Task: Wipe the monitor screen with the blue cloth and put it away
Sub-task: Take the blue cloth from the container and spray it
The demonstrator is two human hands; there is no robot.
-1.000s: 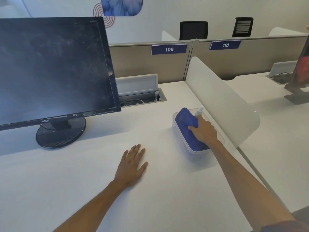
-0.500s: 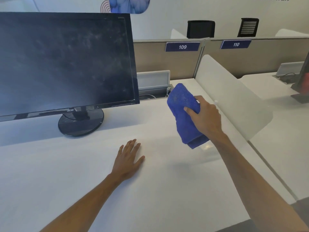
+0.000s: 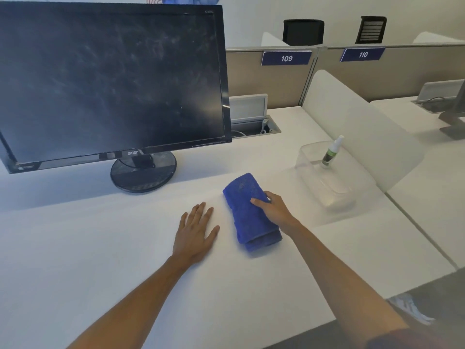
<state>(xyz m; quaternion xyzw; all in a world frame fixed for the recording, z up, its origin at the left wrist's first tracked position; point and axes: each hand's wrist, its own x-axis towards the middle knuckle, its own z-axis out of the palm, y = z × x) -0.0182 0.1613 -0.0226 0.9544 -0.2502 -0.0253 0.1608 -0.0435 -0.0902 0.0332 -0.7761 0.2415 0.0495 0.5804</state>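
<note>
Cloth: folded blue terry cloth (image 3: 251,212) at frame centre, gripped by right hand (image 3: 274,210), ready for wiping.
Left hand (image 3: 196,230): flat, empty, bracing on white desk (image 3: 100,248).
Monitor: smudged black screen (image 3: 110,79), upper left.

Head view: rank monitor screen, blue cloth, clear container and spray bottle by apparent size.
1. monitor screen
2. clear container, though its transparent edges are hard to trace
3. blue cloth, nearer the camera
4. spray bottle

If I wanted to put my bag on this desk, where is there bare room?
Widest bare stretch: near the front edge of the desk, left of the left hand. A smaller patch lies near the edge, right of the right hand. Crowded: around the monitor base, cloth and tub.
</note>
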